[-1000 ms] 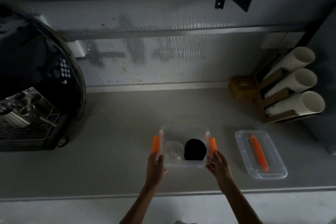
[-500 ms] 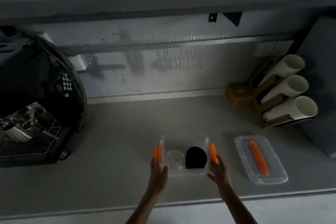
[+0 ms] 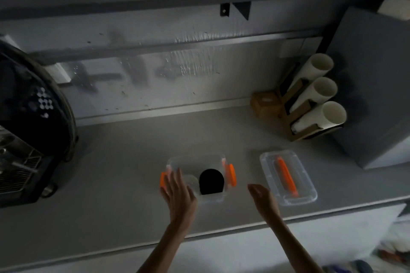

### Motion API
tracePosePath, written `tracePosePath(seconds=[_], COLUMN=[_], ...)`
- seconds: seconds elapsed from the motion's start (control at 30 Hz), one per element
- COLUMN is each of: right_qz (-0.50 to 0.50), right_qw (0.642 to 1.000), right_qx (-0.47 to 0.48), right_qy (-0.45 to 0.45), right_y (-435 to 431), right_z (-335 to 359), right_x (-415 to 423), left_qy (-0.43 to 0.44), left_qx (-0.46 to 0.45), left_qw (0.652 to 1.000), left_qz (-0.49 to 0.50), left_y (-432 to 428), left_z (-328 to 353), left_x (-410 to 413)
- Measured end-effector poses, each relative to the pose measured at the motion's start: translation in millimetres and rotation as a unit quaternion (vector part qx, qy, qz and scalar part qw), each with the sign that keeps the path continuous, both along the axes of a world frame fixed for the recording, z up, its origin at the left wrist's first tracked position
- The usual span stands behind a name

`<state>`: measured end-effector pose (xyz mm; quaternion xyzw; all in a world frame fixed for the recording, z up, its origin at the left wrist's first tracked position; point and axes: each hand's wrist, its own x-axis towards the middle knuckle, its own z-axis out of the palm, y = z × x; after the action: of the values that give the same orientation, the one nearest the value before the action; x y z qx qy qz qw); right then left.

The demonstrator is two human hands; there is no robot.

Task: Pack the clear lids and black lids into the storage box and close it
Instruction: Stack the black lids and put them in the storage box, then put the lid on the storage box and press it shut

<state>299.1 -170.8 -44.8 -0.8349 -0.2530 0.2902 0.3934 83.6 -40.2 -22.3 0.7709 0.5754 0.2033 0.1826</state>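
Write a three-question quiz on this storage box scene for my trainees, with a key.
1. True or false: the cover is already on the box.
2. Which hand is nearer the cover? A. left hand B. right hand
3. Fill in: the black lids lie ____ the box.

Key: 1. false, it lies on the counter to the right of the box. 2. B. 3. inside.

storage box (image 3: 197,163): open, black lids (image 3: 211,181) inside | left hand (image 3: 179,193): over its near-left corner, fingers spread | right hand (image 3: 263,198): right of it, empty | box cover (image 3: 288,176): farther right
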Motion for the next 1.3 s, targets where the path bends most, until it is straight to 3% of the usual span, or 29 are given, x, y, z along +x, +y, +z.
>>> tracePosePath(seconds=[0.17, 0.33, 0.47, 0.57, 0.67, 0.73, 0.83, 0.93, 1.0, 1.13, 1.23, 1.3], right_qz=[-0.049, 0.045, 0.074, 0.107, 0.112, 0.030, -0.050, -0.069, -0.068, -0.128, -0.165, -0.169], right_qw=[0.982, 0.964, 0.952, 0.958, 0.980, 0.993, 0.993, 0.978, 0.970, 0.924, 0.875, 0.847], right_qx=[-0.085, -0.195, -0.217, -0.174, -0.140, -0.108, -0.109, -0.102, -0.089, -0.024, 0.035, 0.076], right_qy=[-0.161, -0.176, -0.204, -0.202, -0.087, -0.037, 0.016, 0.167, 0.216, 0.360, 0.454, 0.498], right_y=[-56.5, -75.0, -78.9, -87.4, -90.5, -89.2, -85.4, -82.7, -87.7, -109.3, -127.3, -132.6], right_z=[-10.4, -38.4, -60.3, -63.9, -51.9, -47.0, -48.9, -67.6, -72.7, -46.6, -29.0, -18.5], right_x=[87.5, 145.6, 149.7, 141.3, 147.9, 161.3, 187.9, 205.0, 208.6, 195.1, 184.8, 174.1], left_qy=[-0.041, -0.067, -0.056, -0.029, 0.060, 0.117, 0.114, 0.048, 0.006, -0.101, -0.226, -0.309], left_qx=[0.092, 0.121, -0.077, -0.283, -0.353, -0.341, -0.330, -0.346, -0.359, -0.323, -0.308, -0.337], left_qw=[0.985, 0.951, 0.975, 0.955, 0.933, 0.932, 0.937, 0.936, 0.931, 0.941, 0.922, 0.889], left_qz=[-0.138, -0.278, -0.199, -0.080, -0.036, -0.043, -0.023, 0.044, 0.057, -0.020, -0.056, -0.021], left_y=[-46.2, -88.4, -105.5, -99.1, -91.2, -96.8, -113.5, -123.7, -121.0, -101.0, -93.3, -95.1], left_z=[19.0, 8.6, -15.8, -33.6, -62.0, -72.9, -81.7, -84.5, -81.0, -76.4, -59.4, -35.8], left_x=[82.5, 167.6, 227.0, 259.4, 271.5, 269.3, 261.9, 261.8, 262.1, 254.5, 250.7, 249.0])
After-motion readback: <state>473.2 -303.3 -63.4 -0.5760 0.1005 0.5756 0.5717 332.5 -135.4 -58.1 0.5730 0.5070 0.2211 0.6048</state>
